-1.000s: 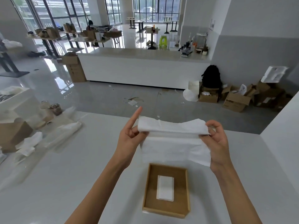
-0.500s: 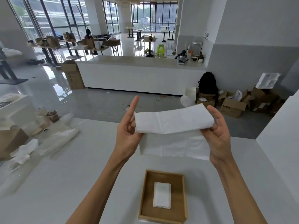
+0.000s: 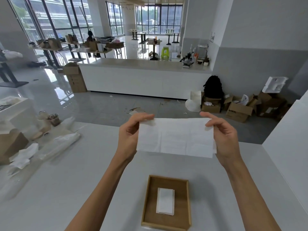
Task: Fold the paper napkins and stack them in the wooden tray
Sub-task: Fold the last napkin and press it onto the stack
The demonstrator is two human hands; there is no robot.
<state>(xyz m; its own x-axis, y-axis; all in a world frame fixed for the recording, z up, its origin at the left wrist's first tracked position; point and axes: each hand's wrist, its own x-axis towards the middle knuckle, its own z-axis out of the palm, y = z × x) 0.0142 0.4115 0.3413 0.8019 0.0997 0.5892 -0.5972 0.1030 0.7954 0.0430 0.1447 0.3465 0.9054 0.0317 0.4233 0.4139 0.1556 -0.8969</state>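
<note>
I hold a white paper napkin [image 3: 175, 137] in the air above the white table, folded once into a wide rectangle. My left hand [image 3: 129, 135] pinches its upper left corner and my right hand [image 3: 224, 137] pinches its upper right corner. Below it, near the table's front edge, stands the wooden tray [image 3: 150, 202]. A small stack of folded napkins [image 3: 165, 201] lies flat in the tray's middle.
At the table's left lie a clear plastic napkin pack [image 3: 58, 145], crumpled white paper [image 3: 23, 157], a cardboard box [image 3: 10, 144] and cups [image 3: 53, 120]. A white wall [image 3: 288, 147] borders the table on the right. Beyond the far edge is open floor.
The napkin's top flap has come down over the lower half, leaving one flat rectangle. Both hands have shifted to its upper corners, and the left index finger has curled down.
</note>
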